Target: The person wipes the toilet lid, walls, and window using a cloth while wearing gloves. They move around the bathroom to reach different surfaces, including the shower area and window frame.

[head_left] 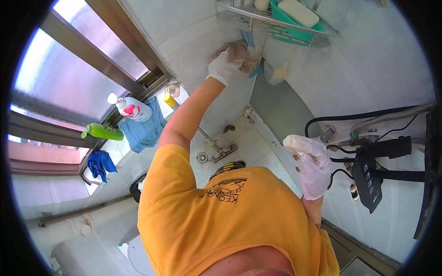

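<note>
My left hand, in a white glove, presses a crumpled brownish cloth against the tiled wall near the corner. Just beyond the cloth are blue bristles or strips, partly hidden by it. To the right of the cloth, a clear plastic bag hangs at the wall. My right hand, also gloved, is raised on the right with its fingers bent over. Nothing shows in it, though the inside of its fingers is partly hidden. A black wall-mounted shower unit is nearest to it.
A wire corner shelf holds a green soap dish. On the window sill are a white pump bottle, a green bottle, a blue-grey towel and a blue cloth. A squeegee-like tool stands near the floor drain.
</note>
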Demonstrator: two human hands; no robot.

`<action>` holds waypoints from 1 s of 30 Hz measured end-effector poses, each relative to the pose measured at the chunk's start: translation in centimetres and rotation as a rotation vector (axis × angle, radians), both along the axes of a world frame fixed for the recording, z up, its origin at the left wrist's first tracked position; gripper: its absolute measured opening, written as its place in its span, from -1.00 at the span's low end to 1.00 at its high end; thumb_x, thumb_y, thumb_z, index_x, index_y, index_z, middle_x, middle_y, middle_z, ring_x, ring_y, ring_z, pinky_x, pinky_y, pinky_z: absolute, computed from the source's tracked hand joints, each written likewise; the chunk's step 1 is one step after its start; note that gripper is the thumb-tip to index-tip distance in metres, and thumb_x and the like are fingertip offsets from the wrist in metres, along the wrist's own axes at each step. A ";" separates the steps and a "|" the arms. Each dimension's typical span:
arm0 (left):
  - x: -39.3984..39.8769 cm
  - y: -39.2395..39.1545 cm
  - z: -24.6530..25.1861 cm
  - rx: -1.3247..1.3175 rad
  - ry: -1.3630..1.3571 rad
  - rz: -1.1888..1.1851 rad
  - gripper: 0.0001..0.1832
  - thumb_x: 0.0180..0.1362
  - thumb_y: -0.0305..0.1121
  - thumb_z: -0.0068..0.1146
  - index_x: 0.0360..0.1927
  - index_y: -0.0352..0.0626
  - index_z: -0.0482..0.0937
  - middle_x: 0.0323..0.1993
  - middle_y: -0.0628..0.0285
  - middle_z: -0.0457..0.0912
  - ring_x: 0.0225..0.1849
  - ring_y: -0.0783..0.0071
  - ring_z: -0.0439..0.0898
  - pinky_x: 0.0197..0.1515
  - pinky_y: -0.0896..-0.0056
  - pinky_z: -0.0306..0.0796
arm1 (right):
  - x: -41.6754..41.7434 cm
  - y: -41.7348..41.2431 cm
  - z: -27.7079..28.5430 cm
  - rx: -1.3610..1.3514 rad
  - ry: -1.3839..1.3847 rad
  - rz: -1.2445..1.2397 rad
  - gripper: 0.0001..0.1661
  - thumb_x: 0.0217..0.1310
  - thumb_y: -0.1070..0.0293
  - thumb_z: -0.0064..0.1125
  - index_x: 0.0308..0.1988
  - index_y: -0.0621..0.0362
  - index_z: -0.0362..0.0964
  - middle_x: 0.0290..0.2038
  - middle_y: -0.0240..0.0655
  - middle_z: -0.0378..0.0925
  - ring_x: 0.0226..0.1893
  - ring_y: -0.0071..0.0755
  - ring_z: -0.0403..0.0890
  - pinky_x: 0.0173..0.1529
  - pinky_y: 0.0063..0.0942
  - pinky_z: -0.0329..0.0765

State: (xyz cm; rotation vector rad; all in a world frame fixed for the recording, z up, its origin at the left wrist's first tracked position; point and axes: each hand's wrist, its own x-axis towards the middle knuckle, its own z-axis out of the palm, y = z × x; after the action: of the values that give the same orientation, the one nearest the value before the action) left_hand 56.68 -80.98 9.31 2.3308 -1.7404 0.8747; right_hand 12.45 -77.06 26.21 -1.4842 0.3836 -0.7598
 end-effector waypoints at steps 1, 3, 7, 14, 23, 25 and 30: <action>-0.1 -0.8 -0.9 0.038 0.208 0.025 -0.69 0.29 -0.28 0.06 0.04 -0.09 0.63 -0.07 0.16 0.71 -0.02 0.18 0.70 0.06 0.21 0.51 | -0.2 -0.2 -0.3 0.020 -0.012 -0.014 -0.63 0.27 0.79 -0.01 -0.01 0.40 0.63 0.03 -0.02 0.67 0.06 -0.16 0.71 0.23 -0.25 0.62; -0.1 -2.1 -2.9 0.100 0.516 0.089 -0.64 0.30 -0.25 0.06 0.11 -0.13 0.59 0.04 0.13 0.68 0.07 0.14 0.66 0.12 0.19 0.50 | -0.8 0.1 -0.8 0.070 -0.031 -0.075 -0.63 0.26 0.78 0.01 0.00 0.40 0.61 0.03 -0.02 0.67 0.07 -0.15 0.71 0.22 -0.25 0.63; -2.7 -2.1 -3.1 0.206 0.900 0.199 -0.51 0.25 -0.18 0.12 0.22 -0.15 0.50 0.25 0.07 0.59 0.25 0.09 0.56 0.24 0.19 0.45 | -1.8 0.0 -1.3 0.089 -0.040 -0.199 -0.68 0.34 0.70 -0.01 -0.02 0.38 0.62 -0.03 -0.03 0.70 -0.05 -0.16 0.74 0.12 -0.29 0.62; -3.3 0.7 -4.3 0.377 0.930 0.266 -0.42 0.17 -0.10 0.25 0.26 -0.01 0.48 0.20 0.08 0.60 0.24 0.16 0.57 0.25 0.25 0.44 | -2.7 0.1 -1.4 0.093 -0.021 -0.305 -0.67 0.38 0.67 -0.02 0.00 0.33 0.63 -0.04 -0.05 0.71 -0.06 -0.17 0.74 0.11 -0.30 0.61; -5.1 8.8 -0.3 0.220 0.480 -0.049 -0.48 -0.06 -0.18 0.31 0.00 -0.14 0.59 -0.09 0.02 0.64 -0.01 -0.02 0.63 0.05 0.09 0.54 | -2.3 -0.8 -1.8 0.042 -0.038 -0.267 -0.67 0.40 0.67 -0.04 0.01 0.36 0.62 -0.01 0.01 0.70 -0.03 -0.13 0.73 0.13 -0.27 0.62; -8.8 10.9 1.5 -0.044 0.211 -0.029 -0.57 0.00 -0.20 0.27 -0.04 -0.15 0.62 -0.09 0.00 0.64 0.00 -0.04 0.62 0.04 0.08 0.53 | -2.0 -0.9 -1.7 0.073 -0.040 -0.263 -0.67 0.38 0.67 -0.05 0.01 0.37 0.61 -0.01 0.02 0.70 -0.03 -0.13 0.73 0.13 -0.26 0.62; -15.1 8.5 5.2 -0.434 1.059 -0.192 -0.52 0.12 -0.41 0.09 0.16 -0.15 0.60 -0.02 -0.03 0.65 0.10 -0.12 0.57 0.23 0.12 0.44 | -1.5 -1.5 -2.0 -0.004 -0.040 -0.147 -0.66 0.36 0.70 -0.04 0.03 0.40 0.59 0.01 0.01 0.68 -0.01 -0.14 0.73 0.17 -0.25 0.62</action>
State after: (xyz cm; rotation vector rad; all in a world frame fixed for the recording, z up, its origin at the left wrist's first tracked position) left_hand 41.55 -72.49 14.49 1.7364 -1.1131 -0.0730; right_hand 10.94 -78.58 24.18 -1.4543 0.4650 -0.9058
